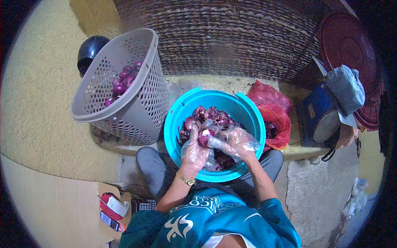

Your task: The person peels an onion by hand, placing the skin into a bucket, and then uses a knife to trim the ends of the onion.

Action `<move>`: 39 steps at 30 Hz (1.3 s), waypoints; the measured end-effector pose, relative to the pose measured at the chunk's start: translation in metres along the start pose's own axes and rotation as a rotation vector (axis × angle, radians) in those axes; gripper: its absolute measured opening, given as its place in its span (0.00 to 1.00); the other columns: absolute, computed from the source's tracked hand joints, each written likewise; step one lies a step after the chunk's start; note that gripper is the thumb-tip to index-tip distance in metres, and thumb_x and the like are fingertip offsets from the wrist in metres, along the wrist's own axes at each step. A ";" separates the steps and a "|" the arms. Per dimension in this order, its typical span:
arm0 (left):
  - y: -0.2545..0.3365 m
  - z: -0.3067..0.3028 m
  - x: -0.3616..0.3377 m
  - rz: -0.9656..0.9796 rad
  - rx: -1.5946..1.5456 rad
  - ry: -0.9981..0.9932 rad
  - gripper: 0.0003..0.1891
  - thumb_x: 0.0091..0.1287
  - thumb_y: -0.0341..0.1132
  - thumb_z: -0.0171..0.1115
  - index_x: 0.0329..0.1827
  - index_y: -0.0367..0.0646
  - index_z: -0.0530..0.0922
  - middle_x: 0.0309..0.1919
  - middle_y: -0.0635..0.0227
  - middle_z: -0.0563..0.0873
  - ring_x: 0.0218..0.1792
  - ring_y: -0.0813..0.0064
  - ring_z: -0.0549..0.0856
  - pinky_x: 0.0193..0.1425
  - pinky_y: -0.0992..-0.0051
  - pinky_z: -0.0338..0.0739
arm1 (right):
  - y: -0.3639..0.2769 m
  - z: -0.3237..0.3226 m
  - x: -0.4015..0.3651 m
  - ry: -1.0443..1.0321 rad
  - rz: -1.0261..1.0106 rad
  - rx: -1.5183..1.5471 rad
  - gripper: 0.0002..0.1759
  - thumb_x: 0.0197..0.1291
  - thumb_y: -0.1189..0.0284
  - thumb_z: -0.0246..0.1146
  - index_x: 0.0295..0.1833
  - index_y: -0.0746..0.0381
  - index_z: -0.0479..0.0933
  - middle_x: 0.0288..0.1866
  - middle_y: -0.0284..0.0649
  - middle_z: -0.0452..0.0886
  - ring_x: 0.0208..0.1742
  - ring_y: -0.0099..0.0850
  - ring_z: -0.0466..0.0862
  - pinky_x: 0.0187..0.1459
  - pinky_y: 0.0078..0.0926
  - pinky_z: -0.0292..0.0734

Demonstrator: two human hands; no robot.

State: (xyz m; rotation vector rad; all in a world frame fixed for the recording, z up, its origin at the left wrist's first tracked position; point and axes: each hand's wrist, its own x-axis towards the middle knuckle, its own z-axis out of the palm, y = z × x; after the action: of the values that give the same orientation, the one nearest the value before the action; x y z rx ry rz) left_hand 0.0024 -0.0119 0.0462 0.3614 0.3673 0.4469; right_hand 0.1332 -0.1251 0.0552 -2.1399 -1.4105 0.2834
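A red onion (204, 139) with a pale patch on top rests in my left hand (196, 152), whose gloved fingers are curled about it over the basin. My right hand (236, 142), also in a clear plastic glove, is closed, with its fingers reaching to the onion's right side. Anything inside that grip is hidden by the crinkled plastic. Beneath both hands, the turquoise basin (173, 155) holds red onions (211, 115) and loose dark purple skins. It stands between my knees.
At the left, a tall grey perforated basket (151, 99) contains several smooth purple onions (124, 80). A red mesh sack (271, 99) slumps right of the basin. Beyond it are a blue container (316, 111) and a grey wrapped bundle (346, 88). A wooden table (53, 202) lies at lower left.
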 end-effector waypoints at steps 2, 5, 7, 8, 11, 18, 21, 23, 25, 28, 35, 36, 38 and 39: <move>-0.001 -0.024 0.012 -0.057 -0.047 -0.089 0.24 0.76 0.53 0.49 0.65 0.45 0.71 0.56 0.60 0.82 0.55 0.64 0.82 0.59 0.62 0.81 | 0.009 0.009 -0.002 -0.019 -0.070 0.020 0.24 0.57 0.44 0.62 0.43 0.52 0.86 0.27 0.47 0.84 0.27 0.46 0.84 0.33 0.45 0.77; 0.003 -0.028 0.017 -0.046 -0.040 -0.083 0.26 0.75 0.55 0.49 0.65 0.43 0.71 0.55 0.55 0.82 0.56 0.59 0.82 0.64 0.55 0.77 | 0.015 0.011 -0.011 -0.078 -0.124 0.001 0.22 0.57 0.45 0.63 0.42 0.51 0.86 0.28 0.47 0.84 0.28 0.46 0.84 0.33 0.47 0.77; 0.006 -0.032 0.019 0.022 0.014 0.014 0.27 0.75 0.55 0.49 0.65 0.41 0.71 0.55 0.52 0.82 0.56 0.56 0.82 0.67 0.51 0.75 | 0.020 0.016 -0.016 -0.045 -0.091 -0.016 0.22 0.57 0.44 0.63 0.40 0.51 0.86 0.26 0.48 0.83 0.29 0.47 0.84 0.33 0.47 0.77; 0.007 -0.041 0.022 0.010 -0.056 -0.030 0.27 0.75 0.54 0.49 0.65 0.41 0.70 0.56 0.52 0.81 0.57 0.56 0.82 0.67 0.50 0.74 | 0.002 -0.002 -0.019 -0.050 -0.015 0.025 0.25 0.58 0.42 0.61 0.38 0.53 0.86 0.25 0.49 0.82 0.29 0.47 0.84 0.33 0.48 0.76; 0.015 -0.036 0.015 0.013 -0.111 -0.102 0.25 0.76 0.50 0.50 0.65 0.39 0.70 0.58 0.53 0.80 0.59 0.55 0.80 0.68 0.50 0.73 | 0.006 -0.012 -0.022 0.008 0.131 -0.017 0.24 0.57 0.46 0.64 0.33 0.58 0.85 0.27 0.51 0.82 0.29 0.48 0.83 0.34 0.44 0.76; 0.003 -0.048 0.020 0.043 -0.170 -0.043 0.20 0.75 0.45 0.53 0.63 0.42 0.72 0.57 0.57 0.80 0.60 0.58 0.79 0.69 0.50 0.73 | 0.003 -0.016 -0.019 0.081 0.233 -0.196 0.36 0.51 0.33 0.62 0.33 0.58 0.85 0.24 0.51 0.83 0.30 0.47 0.86 0.35 0.46 0.79; 0.000 -0.039 0.018 0.055 -0.145 -0.007 0.24 0.74 0.49 0.55 0.63 0.39 0.72 0.59 0.55 0.80 0.61 0.58 0.79 0.68 0.52 0.74 | -0.007 -0.011 -0.019 0.139 0.203 -0.189 0.40 0.42 0.29 0.65 0.33 0.59 0.86 0.22 0.50 0.83 0.27 0.45 0.86 0.33 0.43 0.80; 0.000 -0.035 0.015 0.050 -0.138 0.007 0.25 0.74 0.51 0.54 0.63 0.40 0.72 0.58 0.56 0.81 0.60 0.60 0.80 0.66 0.54 0.77 | -0.020 -0.011 -0.018 0.192 0.146 -0.149 0.38 0.41 0.30 0.67 0.32 0.58 0.86 0.20 0.47 0.82 0.23 0.43 0.85 0.28 0.40 0.78; -0.001 -0.036 0.014 0.038 -0.012 0.005 0.26 0.75 0.55 0.51 0.62 0.41 0.73 0.57 0.58 0.82 0.56 0.62 0.83 0.59 0.60 0.82 | -0.013 0.007 -0.017 0.281 0.052 -0.104 0.36 0.39 0.31 0.69 0.34 0.55 0.86 0.17 0.43 0.81 0.19 0.40 0.83 0.24 0.37 0.76; -0.001 -0.022 0.004 0.090 0.072 0.056 0.25 0.73 0.57 0.52 0.59 0.46 0.75 0.51 0.64 0.83 0.50 0.69 0.84 0.49 0.68 0.85 | -0.029 0.006 -0.012 0.275 0.064 -0.071 0.37 0.39 0.30 0.69 0.36 0.54 0.85 0.13 0.40 0.76 0.16 0.37 0.81 0.22 0.36 0.74; -0.009 -0.021 0.006 0.264 0.188 0.067 0.23 0.77 0.53 0.47 0.59 0.44 0.76 0.53 0.66 0.82 0.53 0.73 0.82 0.56 0.69 0.80 | -0.032 0.012 -0.006 0.280 0.063 -0.065 0.37 0.40 0.35 0.72 0.31 0.62 0.83 0.14 0.45 0.76 0.17 0.40 0.81 0.24 0.38 0.74; -0.008 -0.021 0.005 0.266 0.187 0.067 0.23 0.77 0.53 0.47 0.59 0.44 0.76 0.53 0.66 0.82 0.53 0.73 0.82 0.56 0.69 0.80 | -0.032 0.013 -0.005 0.285 0.062 -0.051 0.37 0.40 0.35 0.72 0.31 0.62 0.83 0.13 0.45 0.76 0.17 0.40 0.81 0.24 0.38 0.74; -0.006 -0.021 0.003 0.315 0.277 0.024 0.23 0.78 0.53 0.47 0.59 0.44 0.76 0.52 0.66 0.82 0.52 0.73 0.82 0.56 0.69 0.80 | -0.033 0.013 -0.005 0.291 0.061 -0.037 0.37 0.40 0.35 0.73 0.30 0.62 0.82 0.13 0.46 0.76 0.16 0.40 0.81 0.24 0.38 0.73; -0.006 -0.019 0.002 0.316 0.277 0.024 0.23 0.78 0.53 0.47 0.59 0.44 0.76 0.52 0.66 0.82 0.52 0.73 0.82 0.56 0.69 0.80 | -0.034 0.012 -0.005 0.267 0.077 -0.046 0.37 0.40 0.35 0.73 0.30 0.62 0.82 0.13 0.46 0.76 0.17 0.40 0.80 0.24 0.38 0.73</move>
State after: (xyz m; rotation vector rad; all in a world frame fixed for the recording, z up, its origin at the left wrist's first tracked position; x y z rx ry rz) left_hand -0.0018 -0.0112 0.0266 0.6892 0.3981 0.7118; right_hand 0.0991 -0.1159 0.0630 -2.1787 -1.1943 -0.0079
